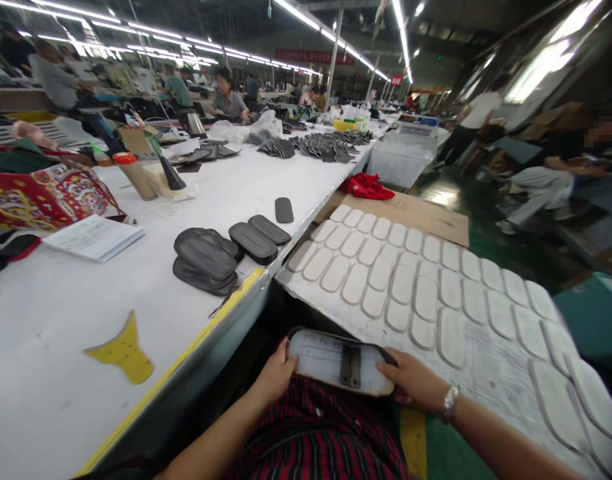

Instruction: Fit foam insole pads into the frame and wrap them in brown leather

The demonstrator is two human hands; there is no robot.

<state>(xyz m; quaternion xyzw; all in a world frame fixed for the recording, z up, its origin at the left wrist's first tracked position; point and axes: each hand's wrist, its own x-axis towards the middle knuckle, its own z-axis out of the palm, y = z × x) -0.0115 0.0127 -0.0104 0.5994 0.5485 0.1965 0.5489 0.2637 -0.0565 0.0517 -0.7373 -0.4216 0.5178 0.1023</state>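
Observation:
Between my two hands, above my lap, is an oblong piece [319, 353] with a whitish, marked face, a dark rim and a dark patch right of its middle. My left hand [279, 370] grips its left end, thumb on the face. At the right end my right hand [411, 377] holds on, thumb over the face and fingers beneath. Rows of pale oblong pieces [451, 337] lie on the board [491, 380] to the right. Stacked dark oblong pieces [206, 253] rest on the white table [186, 333] ahead to the left.
A yellow template [123, 350] lies on the table near a folded paper [93, 237]. Farther back are a red patterned bag [41, 193], an orange-lidded bottle [136, 177] and a red cloth [369, 187]. Several people are in the background.

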